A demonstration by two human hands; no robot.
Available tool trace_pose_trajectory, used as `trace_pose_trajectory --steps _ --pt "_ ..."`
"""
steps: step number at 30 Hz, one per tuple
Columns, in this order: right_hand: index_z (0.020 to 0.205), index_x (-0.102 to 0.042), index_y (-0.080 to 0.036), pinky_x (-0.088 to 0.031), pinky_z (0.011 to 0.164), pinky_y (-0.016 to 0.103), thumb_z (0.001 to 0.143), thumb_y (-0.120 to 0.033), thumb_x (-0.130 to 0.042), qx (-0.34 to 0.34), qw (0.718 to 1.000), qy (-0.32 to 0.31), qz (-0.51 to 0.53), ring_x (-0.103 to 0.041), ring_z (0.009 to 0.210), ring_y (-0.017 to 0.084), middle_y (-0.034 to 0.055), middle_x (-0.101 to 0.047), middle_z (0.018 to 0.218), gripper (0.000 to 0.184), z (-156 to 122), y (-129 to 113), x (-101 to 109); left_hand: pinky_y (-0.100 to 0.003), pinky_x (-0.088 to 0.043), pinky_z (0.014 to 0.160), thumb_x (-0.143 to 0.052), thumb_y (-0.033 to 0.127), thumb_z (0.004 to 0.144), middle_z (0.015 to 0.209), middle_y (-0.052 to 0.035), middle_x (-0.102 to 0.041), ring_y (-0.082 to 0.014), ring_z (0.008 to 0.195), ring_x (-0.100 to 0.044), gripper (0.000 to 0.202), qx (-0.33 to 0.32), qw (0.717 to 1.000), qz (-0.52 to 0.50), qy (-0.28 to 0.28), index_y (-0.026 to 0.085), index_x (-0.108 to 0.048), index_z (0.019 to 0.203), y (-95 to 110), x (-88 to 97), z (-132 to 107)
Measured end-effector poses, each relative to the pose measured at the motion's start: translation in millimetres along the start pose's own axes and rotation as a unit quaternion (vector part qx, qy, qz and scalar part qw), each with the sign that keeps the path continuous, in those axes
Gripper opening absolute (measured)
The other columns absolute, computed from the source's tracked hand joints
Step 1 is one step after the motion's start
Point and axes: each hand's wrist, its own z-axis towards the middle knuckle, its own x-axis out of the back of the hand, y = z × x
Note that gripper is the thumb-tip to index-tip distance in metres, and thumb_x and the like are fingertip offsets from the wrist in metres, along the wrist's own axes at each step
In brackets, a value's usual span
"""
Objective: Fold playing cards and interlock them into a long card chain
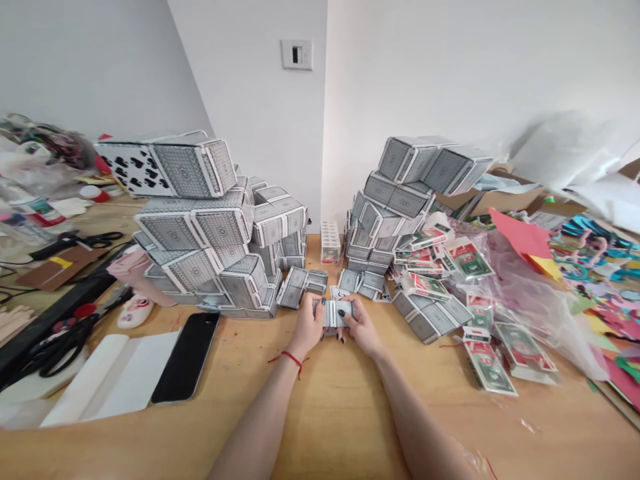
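Beyond the middle of the wooden table's (330, 413) near edge, the left hand (309, 323) and right hand (363, 325) curl closed around opposite ends of a grey-patterned paper playing-card piece (329, 319); light, even thumb pressure should keep edges square.

Cards (332, 315) were between the left hand (311, 321) and right hand (360, 324). On the table (330, 413), a phone (186, 358) lay left of them, card packets (487, 368) right; beyond stood a left block stack (195, 230) and right block stack (393, 197).
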Motion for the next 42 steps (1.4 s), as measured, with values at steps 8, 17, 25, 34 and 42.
trace_pose_trajectory --steps 8,17,25,34,42 --pt "0.102 -0.032 -0.027 -0.04 0.032 0.02 0.077 -0.041 -0.053 -0.003 1.0 0.017 -0.004 -0.051 0.037 0.01 -0.0056 -0.053 0.061 0.036 -2.9 -3.7 -6.5 -0.019 -0.034 0.035 -0.041 0.033 0.081 0.066 0.0034 -0.047 -0.0058 0.037 -0.04 0.019 0.004 0.998 -0.042 -0.04 0.019 -0.04 0.093 5.9 4.7 -1.9" --pt "0.101 -0.037 -0.027 -0.05 0.045 0.026 0.072 -0.041 -0.058 0.042 0.988 0.135 0.056 -0.058 0.055 0.012 0.0005 -0.055 0.088 0.039 2.6 -7.6 -4.8 -0.035 -0.038 0.087 -0.051 0.016 0.072 0.105 -0.0083 -0.054 -0.0196 0.101 -0.049 0.03 -0.118 0.992 0.047 0.02 0.017 -0.046 0.102 18.5 8.0 -5.0" --pt "0.107 -0.047 -0.023 -0.053 0.059 0.032 0.065 -0.032 -0.065 -0.023 0.985 0.102 0.138 -0.058 0.064 0.014 0.0013 -0.057 0.088 0.047 2.6 -9.9 0.9 -0.045 -0.03 0.096 -0.042 0.0 0.063 0.106 -0.004 -0.058 -0.0215 0.114 -0.041 0.024 -0.215 0.972 0.091 -0.023 0.02 -0.055 0.066 26.5 11.9 -6.1" --pt "0.116 -0.039 -0.028 -0.049 0.051 0.026 0.067 -0.031 -0.062 0.011 0.993 0.102 0.053 -0.052 0.057 0.01 0.0004 -0.053 0.088 0.054 1.3 -9.5 2.6 -0.037 -0.038 0.092 -0.047 0.007 0.066 0.114 -0.0067 -0.049 -0.02 0.109 -0.045 0.053 -0.021 0.998 -0.06 -0.017 0.02 -0.039 0.116 14.7 3.1 -3.8" --pt "0.111 -0.037 -0.028 -0.034 0.037 0.018 0.074 -0.032 -0.054 0.025 0.993 0.091 -0.064 -0.036 0.043 0.007 -0.0053 -0.041 0.066 0.04 0.9 1.4 3.9 -0.032 -0.053 0.054 -0.052 0.017 0.069 0.107 -0.007 -0.043 -0.0171 0.079 -0.057 0.04 0.067 0.985 -0.146 -0.056 0.022 -0.036 0.106 8.2 -2.1 -6.2"
